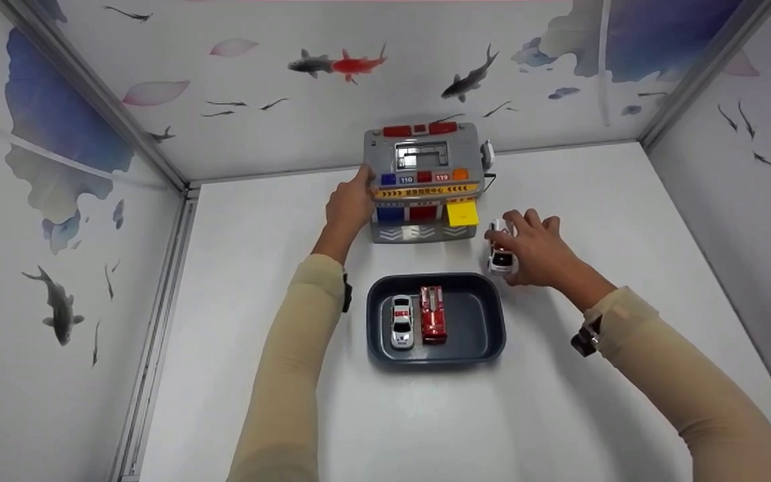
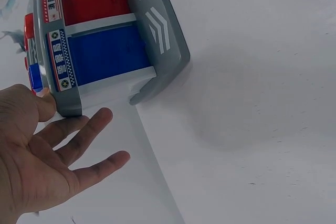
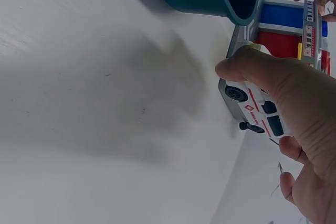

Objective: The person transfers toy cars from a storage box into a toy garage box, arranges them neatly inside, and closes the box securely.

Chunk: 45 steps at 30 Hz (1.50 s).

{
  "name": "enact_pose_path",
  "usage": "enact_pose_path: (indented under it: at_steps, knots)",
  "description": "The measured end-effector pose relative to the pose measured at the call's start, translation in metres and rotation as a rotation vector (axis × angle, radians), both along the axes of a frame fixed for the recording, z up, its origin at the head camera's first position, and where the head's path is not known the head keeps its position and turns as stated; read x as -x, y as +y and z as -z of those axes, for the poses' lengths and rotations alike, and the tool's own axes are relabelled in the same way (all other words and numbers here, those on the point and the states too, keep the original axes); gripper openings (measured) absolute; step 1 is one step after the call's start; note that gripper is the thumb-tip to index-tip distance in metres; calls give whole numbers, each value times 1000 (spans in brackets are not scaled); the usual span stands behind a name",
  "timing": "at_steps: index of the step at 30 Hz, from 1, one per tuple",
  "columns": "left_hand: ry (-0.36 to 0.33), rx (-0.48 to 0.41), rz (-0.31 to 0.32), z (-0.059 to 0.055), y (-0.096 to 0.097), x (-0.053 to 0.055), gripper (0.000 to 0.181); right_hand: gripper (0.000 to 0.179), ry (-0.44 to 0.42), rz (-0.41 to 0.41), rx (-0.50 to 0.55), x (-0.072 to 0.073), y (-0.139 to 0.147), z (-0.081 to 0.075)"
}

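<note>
On the white table stands a grey toy garage (image 1: 425, 194) with red, blue and yellow doors. The left hand (image 1: 351, 206) holds its left side at the roof edge; in the left wrist view, fingers (image 2: 94, 135) spread out past the corner. The yellow door (image 1: 462, 213) is swung up. To the right of the garage, the right hand (image 1: 538, 246) pinches a white toy ambulance (image 1: 502, 260) with red markings. The right wrist view shows the thumb over the ambulance (image 3: 254, 108) and its black wheels; its far side is hidden by the hand.
A dark blue-grey tray (image 1: 492, 348) sits in front of the garage. Inside lie a white toy police car (image 1: 401, 325) and a red toy fire truck (image 1: 433, 314), side by side. White panels printed with fish (image 1: 466, 79) stand behind and at both sides.
</note>
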<state>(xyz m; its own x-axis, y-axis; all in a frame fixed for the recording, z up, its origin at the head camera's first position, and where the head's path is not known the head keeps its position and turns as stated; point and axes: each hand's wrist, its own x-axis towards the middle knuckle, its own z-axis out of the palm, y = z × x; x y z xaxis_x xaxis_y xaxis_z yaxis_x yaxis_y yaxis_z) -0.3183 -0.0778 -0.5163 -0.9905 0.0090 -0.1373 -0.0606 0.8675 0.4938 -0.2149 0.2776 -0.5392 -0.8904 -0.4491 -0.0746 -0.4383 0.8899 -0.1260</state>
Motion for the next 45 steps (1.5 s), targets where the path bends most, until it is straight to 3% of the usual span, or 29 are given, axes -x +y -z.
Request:
enact_pose_path:
  at_steps: [12,19,30,39,45]
  knots:
    - [17,2,1,1,1,0,31,93,60,-28,41,10,-8,43]
    - [19,1,21,4,3,-2,32,91,-12,1,66,14,-20,57]
    - [6,-10,8,4,3,-3,31,81,-97,-10,61,25,-37,62]
    - [15,2,0,6,2,-2,30,94,-51,-31,63,31,-46,69]
    - [30,9,0,4,0,-4,31,90,9,-35,40,35,-50,74]
